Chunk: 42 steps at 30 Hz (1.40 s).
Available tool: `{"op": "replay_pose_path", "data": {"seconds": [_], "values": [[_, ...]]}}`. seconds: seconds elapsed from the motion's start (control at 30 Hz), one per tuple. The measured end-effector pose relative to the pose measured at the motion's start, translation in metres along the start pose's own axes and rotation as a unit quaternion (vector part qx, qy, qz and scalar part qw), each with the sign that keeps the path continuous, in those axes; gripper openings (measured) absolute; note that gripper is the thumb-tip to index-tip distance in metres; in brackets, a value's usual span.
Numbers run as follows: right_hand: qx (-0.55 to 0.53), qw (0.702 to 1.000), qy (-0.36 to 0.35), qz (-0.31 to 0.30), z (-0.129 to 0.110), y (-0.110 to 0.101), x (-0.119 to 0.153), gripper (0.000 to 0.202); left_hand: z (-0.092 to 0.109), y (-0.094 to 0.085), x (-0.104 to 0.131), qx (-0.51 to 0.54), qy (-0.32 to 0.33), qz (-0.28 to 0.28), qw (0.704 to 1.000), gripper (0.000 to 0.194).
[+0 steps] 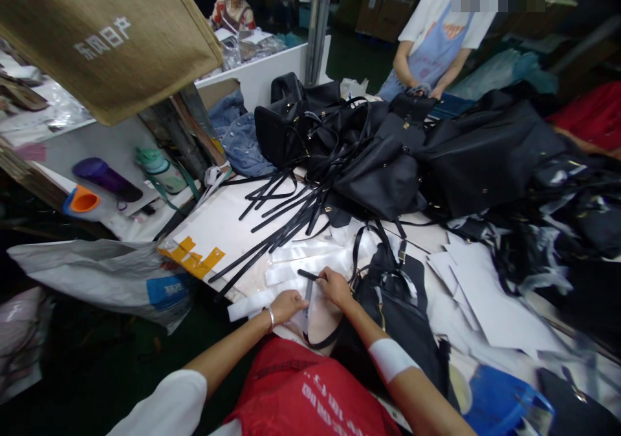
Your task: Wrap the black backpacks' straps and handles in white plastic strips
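My right hand (pixel 334 288) is closed on the end of a black strap (pixel 307 274), whose tip sticks out to the left of the fingers. Just left of it and lower, my left hand (pixel 288 306) is pinched at a thin greyish strip (pixel 309 297) that stands between the two hands. Beneath both hands lie translucent white plastic strips (pixel 291 271). A black backpack (pixel 398 300) with gold zip pulls rests right of my right hand, partly behind my forearm.
Black bags (pixel 378 174) are heaped across the table's back, their loose straps (pixel 286 222) trailing left. White sheets (pixel 495 294) and a blue container (pixel 507 400) lie on the right. A person (pixel 434 48) in an apron stands behind the heap. A brown cloth panel (pixel 111 35) hangs upper left.
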State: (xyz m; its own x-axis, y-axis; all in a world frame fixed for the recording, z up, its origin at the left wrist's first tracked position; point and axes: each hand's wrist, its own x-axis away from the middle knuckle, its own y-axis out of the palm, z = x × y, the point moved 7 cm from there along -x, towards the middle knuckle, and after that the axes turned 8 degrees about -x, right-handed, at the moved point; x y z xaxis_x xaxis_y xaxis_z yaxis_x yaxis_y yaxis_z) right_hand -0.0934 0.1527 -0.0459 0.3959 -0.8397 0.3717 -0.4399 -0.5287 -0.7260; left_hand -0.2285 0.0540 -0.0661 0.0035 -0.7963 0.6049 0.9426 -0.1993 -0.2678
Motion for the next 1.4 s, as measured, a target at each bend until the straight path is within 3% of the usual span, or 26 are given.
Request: {"op": "replay_pose_path", "data": {"seconds": [0.2, 0.3, 0.37, 0.47, 0.57, 0.6, 0.67, 0.9, 1.03, 1.2, 1.4], "values": [[0.017, 0.999, 0.018, 0.037, 0.015, -0.012, 0.003, 0.015, 0.015, -0.063, 0.013, 0.04, 0.047, 0.078, 0.995, 0.029], [0.034, 0.998, -0.003, 0.056, -0.001, -0.023, 0.012, 0.02, 0.038, -0.085, 0.018, 0.077, 0.095, 0.133, 0.984, 0.028], [0.012, 0.995, -0.035, 0.094, -0.019, -0.033, 0.024, 0.03, 0.055, -0.09, 0.02, 0.076, 0.121, 0.156, 0.977, 0.027], [-0.192, 0.977, -0.049, 0.073, -0.042, -0.032, 0.041, 0.033, 0.081, -0.086, 0.022, 0.049, 0.155, 0.176, 0.971, 0.026], [-0.449, 0.893, 0.003, -0.024, -0.055, -0.01, 0.051, 0.037, 0.098, -0.073, 0.025, 0.01, 0.179, 0.186, 0.966, 0.024], [-0.495, 0.868, 0.02, -0.034, -0.057, -0.005, 0.054, 0.036, 0.101, -0.069, 0.026, -0.001, 0.184, 0.183, 0.966, 0.024], [-0.526, 0.849, 0.045, -0.021, -0.052, 0.001, 0.058, 0.034, 0.102, -0.059, 0.029, -0.012, 0.189, 0.161, 0.969, 0.023], [-0.452, 0.891, 0.044, 0.009, -0.03, 0.007, 0.074, 0.03, 0.077, -0.029, 0.042, 0.024, 0.149, -0.059, 0.987, 0.028], [-0.423, 0.905, 0.042, 0.006, -0.034, 0.007, 0.073, 0.03, 0.073, -0.031, 0.041, 0.03, 0.148, -0.068, 0.986, 0.019], [-0.394, 0.919, 0.032, 0.015, -0.039, -0.004, 0.068, 0.037, 0.069, -0.03, 0.033, 0.023, 0.129, -0.069, 0.989, 0.023], [-0.302, 0.95, -0.061, 0.045, -0.05, -0.02, 0.073, 0.029, 0.064, -0.026, 0.029, 0.024, 0.114, -0.091, 0.989, 0.024]]}}
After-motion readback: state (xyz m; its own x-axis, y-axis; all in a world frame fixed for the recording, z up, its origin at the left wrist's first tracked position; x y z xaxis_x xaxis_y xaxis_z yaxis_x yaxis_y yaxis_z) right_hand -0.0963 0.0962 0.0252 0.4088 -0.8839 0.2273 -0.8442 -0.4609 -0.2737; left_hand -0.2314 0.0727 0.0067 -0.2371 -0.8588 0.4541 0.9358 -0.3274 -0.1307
